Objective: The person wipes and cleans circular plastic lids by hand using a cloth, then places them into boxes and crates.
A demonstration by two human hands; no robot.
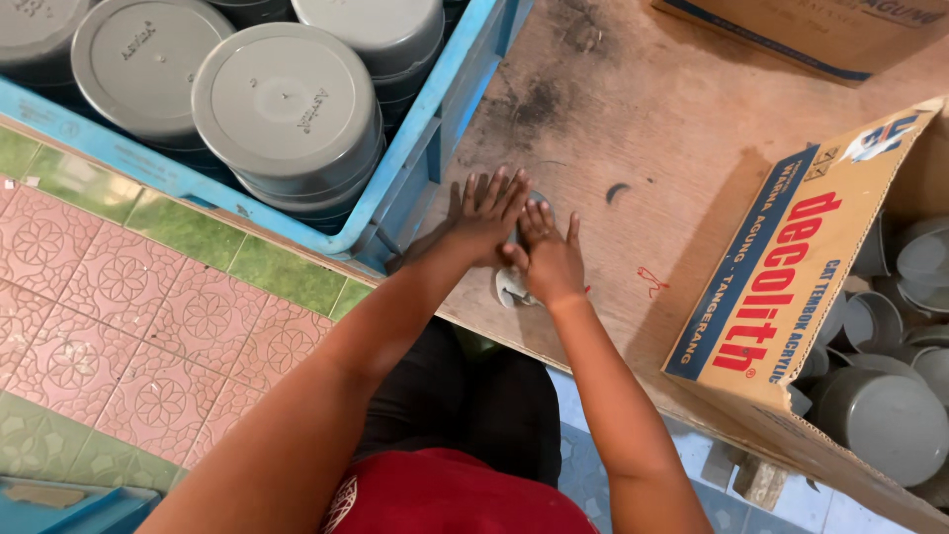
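Both hands lie flat, side by side, on a worn wooden board (633, 148). My left hand (484, 218) has its fingers spread and pressed down. My right hand (549, 255) rests beside it with fingers straight. Under the two palms lies a small grey plastic piece (510, 289); only its lower edge and a sliver near the fingertips show. Neither hand is closed around it.
A blue crate (435, 148) at the upper left holds stacks of round grey lids (285, 104). At the right a cardboard box (781, 277) is filled with several grey cups (885, 420). Another cardboard box (820, 30) sits at the top right. Patterned tiles (119, 307) cover the floor on the left.
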